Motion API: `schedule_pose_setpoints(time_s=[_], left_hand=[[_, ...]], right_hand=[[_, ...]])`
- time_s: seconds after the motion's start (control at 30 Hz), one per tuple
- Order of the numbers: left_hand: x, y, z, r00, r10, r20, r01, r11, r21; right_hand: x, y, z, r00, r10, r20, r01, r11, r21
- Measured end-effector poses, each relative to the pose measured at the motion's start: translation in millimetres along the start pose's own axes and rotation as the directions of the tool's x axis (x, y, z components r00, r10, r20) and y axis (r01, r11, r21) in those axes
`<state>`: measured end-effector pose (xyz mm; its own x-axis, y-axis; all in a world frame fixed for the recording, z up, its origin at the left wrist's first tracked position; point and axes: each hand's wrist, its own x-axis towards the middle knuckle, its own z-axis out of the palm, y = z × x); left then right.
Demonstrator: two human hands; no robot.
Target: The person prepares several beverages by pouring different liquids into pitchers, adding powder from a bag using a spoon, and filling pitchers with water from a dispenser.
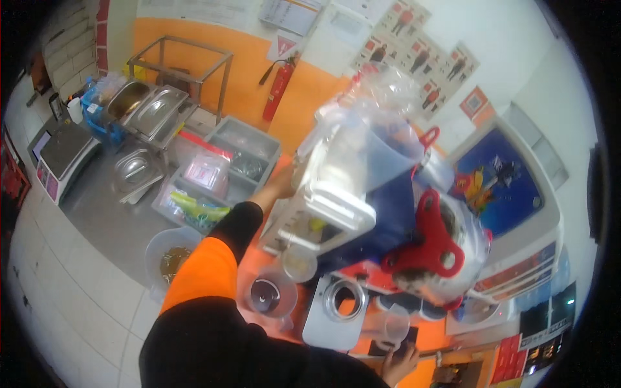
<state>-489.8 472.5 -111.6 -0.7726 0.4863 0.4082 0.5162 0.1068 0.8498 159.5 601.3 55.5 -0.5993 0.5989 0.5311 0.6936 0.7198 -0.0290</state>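
Note:
My left hand (287, 180) reaches up behind a stack of white plastic containers (339, 194); its fingers are mostly hidden. On top of the stack lies a translucent plastic jug (393, 145). Low in the view, my right hand (401, 364) is at a dark flat thing (412, 339), beside a clear measuring jug (394, 324); whether it grips either I cannot tell. A grey plate with a round metal ring (335, 313) lies left of that jug. Another clear jug (272, 293) and a small round tub (299, 264) stand nearer my left sleeve.
At left on the steel counter (97, 213) are a scale (68, 155), steel pans (160, 114), a grey divided bin (242, 145) and a jug of brownish contents (170, 257). A machine with a red three-lobed part (429, 242) stands right. A fire extinguisher (280, 92) hangs behind.

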Motion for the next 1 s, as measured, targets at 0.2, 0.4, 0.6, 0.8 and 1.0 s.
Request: schedule_pose_setpoints(time_s=[0.2, 0.4, 0.6, 0.8, 1.0], left_hand=[[-20.2, 53.8, 45.0, 0.986, 0.12, 0.115, -0.116, 0.992, -0.046], [-11.3, 37.2, 20.6, 0.93, -0.334, 0.154, 0.319, 0.941, 0.113], [-46.8, 46.6, 5.0, 0.936, -0.156, -0.316, 0.087, 0.971, -0.221], [-68.9, 138.9, -48.6, 0.669, -0.227, -0.708, -0.203, 0.86, -0.467], [-133.7, 205.7, -128.7, 0.495, 0.268, -0.827, -0.228, 0.958, 0.174]], right_hand=[[-6.5, -29.6, -44.4, 0.999, 0.017, -0.037, -0.02, 0.996, -0.087], [9.9, -49.8, -58.4, 0.979, -0.079, -0.19, 0.06, 0.993, -0.103], [14.3, -39.0, -68.9, 0.949, -0.115, -0.293, 0.085, 0.99, -0.112], [24.8, -19.0, -70.5, 0.881, -0.146, -0.45, 0.163, 0.987, 0.0], [38.0, -18.3, -74.4, 0.86, -0.167, -0.482, 0.326, 0.907, 0.267]])
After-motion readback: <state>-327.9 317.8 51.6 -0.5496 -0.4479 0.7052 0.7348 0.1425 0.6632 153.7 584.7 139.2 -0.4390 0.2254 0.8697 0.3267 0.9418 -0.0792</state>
